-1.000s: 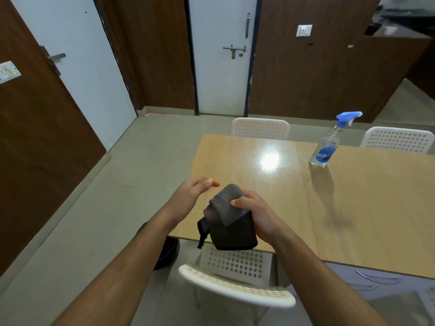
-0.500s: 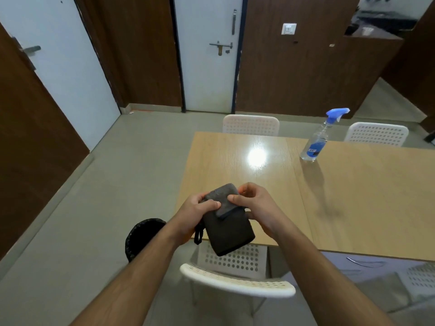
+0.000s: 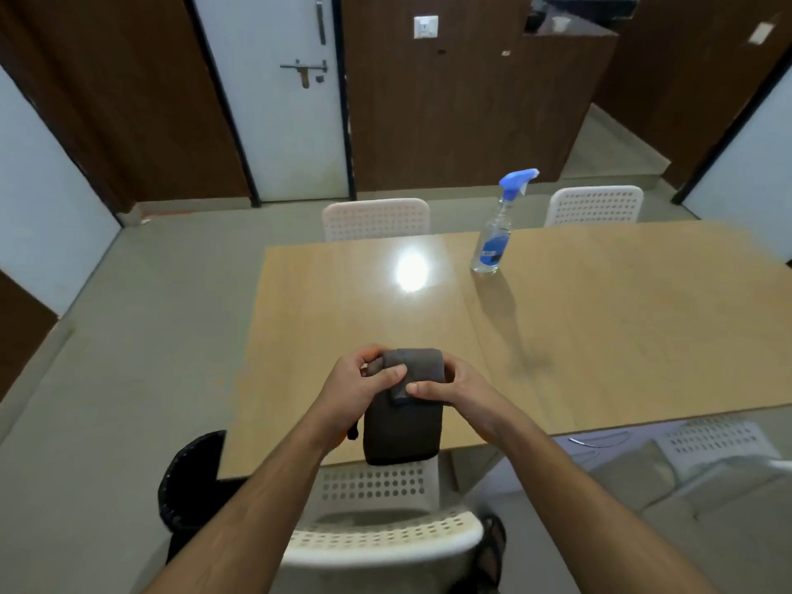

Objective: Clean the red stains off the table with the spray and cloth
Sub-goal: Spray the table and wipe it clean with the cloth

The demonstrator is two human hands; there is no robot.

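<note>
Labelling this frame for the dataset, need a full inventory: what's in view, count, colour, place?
table: 1, light wood, centre and right, bright glare spot on top
spray bottle: 1, clear with blue trigger and blue label, upright on the far part of the table
cloth: 1, dark grey, folded, held over the table's near edge
chairs: 4 visible, white perforated, two at the far side, two at the near side
bin: 1, black, on the floor by the table's near left corner
doors: white, in the brown wall panels
left hand: 1, grip on cloth
right hand: 1, grip on cloth
</note>
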